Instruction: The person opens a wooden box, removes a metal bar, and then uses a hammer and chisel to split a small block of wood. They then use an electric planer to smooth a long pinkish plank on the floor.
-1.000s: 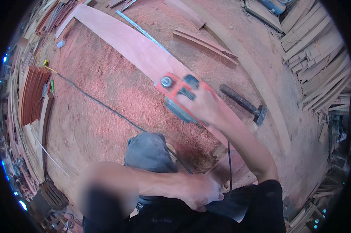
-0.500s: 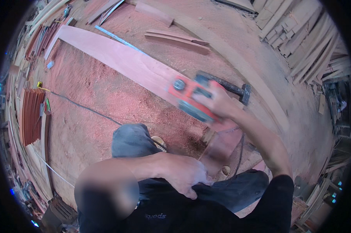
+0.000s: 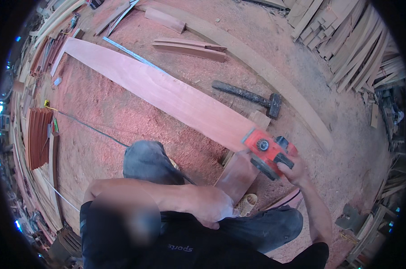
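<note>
My right hand (image 3: pixel 294 168) is closed round the rear handle of a red electric planer (image 3: pixel 269 152). The planer sits at the near right end of a long, reddish wooden board (image 3: pixel 167 98) that reaches away to the upper left. Beneath that end, a shorter wooden board (image 3: pixel 237 175) runs crosswise toward me. My left hand (image 3: pixel 215 207) hangs loosely above my thigh, beside this shorter board, thumb apart from the fingers and nothing visible in it. Part of its fingers is hard to make out.
A hammer (image 3: pixel 252 97) lies beyond the board, near a blue-white ruler (image 3: pixel 133 54) and wood offcuts (image 3: pixel 189 49). A long curved plank (image 3: pixel 265 71) crosses behind them. Stacked timber (image 3: pixel 342 40) fills the upper right. Pink shavings cover the floor; a cable (image 3: pixel 93 127) runs at left.
My right hand has drawn the planer back along the board toward the lower right, uncovering the hammer's handle. My left hand has shifted slightly left in view.
</note>
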`<action>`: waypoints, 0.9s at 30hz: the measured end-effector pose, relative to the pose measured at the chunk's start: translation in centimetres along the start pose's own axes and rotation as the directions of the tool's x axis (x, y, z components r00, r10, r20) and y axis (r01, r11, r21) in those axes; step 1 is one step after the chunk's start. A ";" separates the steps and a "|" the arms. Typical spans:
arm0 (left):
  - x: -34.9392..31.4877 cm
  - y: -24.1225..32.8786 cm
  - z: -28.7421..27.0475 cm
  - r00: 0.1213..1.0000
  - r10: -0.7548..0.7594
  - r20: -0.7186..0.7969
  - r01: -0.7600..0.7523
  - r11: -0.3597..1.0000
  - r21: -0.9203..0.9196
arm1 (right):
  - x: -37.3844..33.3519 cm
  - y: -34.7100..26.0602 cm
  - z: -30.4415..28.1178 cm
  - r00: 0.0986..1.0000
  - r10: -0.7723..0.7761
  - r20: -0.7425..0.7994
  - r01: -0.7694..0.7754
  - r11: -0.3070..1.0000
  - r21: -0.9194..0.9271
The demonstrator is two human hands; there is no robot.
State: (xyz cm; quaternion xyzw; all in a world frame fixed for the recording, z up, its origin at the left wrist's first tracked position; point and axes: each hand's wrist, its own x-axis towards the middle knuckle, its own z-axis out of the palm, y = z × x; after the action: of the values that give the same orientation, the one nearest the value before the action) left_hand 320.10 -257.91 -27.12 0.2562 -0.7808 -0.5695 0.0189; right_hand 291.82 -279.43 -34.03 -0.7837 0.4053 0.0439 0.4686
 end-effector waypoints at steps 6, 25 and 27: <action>-1.3 -0.3 -0.3 1.000 0.022 -0.008 -0.023 0.999 -0.028 | 4.7 -7.6 1.5 0.999 -0.018 0.031 0.018 1.000 -0.019; -9.9 -2.7 0.4 0.942 0.130 -0.308 -0.178 0.975 -0.132 | 20.8 -24.4 13.0 0.977 -0.155 0.145 0.151 0.988 0.041; -11.0 -3.3 0.4 0.833 0.256 -0.490 -0.305 0.952 -0.022 | 22.5 -26.3 14.3 0.970 -0.187 0.155 0.185 0.982 0.030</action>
State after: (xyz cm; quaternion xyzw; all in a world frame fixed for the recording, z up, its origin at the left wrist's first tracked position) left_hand 330.78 -253.62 -27.39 0.2712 -0.7512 -0.5168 0.3083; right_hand 329.04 -275.73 -33.72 -0.8087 0.2923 0.0581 0.5072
